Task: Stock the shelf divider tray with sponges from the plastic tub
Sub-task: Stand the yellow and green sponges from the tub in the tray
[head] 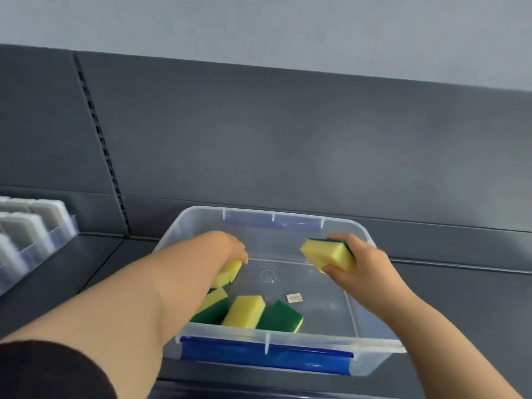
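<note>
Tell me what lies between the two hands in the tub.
In the head view, only bare clear floor of the plastic tub lies between the left hand and the right hand; the loose sponges sit nearer the front wall.

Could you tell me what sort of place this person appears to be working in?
Probably a shop aisle or stockroom: dark grey shelving with a slotted upright, a clear divider tray holding what look like grey sponges at the left, and a plastic tub of yellow-and-green sponges.

Dark grey shelving back panel (288,133) with slotted upright (98,133), pale wall (259,24) above.
</note>
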Demonstrator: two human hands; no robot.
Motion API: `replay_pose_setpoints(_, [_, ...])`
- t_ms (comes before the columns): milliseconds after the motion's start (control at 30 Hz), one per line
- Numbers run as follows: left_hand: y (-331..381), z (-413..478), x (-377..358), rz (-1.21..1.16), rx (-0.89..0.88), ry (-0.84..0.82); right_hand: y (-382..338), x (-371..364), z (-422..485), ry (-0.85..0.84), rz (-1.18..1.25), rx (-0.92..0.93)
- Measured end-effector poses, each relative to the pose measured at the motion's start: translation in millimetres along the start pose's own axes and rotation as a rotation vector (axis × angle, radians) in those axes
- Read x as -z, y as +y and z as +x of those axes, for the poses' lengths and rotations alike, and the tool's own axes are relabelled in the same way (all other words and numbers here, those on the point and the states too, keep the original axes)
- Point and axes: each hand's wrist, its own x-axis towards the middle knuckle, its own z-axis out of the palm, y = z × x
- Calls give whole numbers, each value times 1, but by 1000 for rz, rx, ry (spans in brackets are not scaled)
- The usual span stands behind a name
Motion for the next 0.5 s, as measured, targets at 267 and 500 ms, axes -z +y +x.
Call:
replay_pose_setpoints(267, [-16,-3,-5,125,-107,225,8,14,-13,61,93,-44])
replay_pose_setpoints(500, [-18,-66,1,-179,-149,782,-10,1,-1,77,108,40])
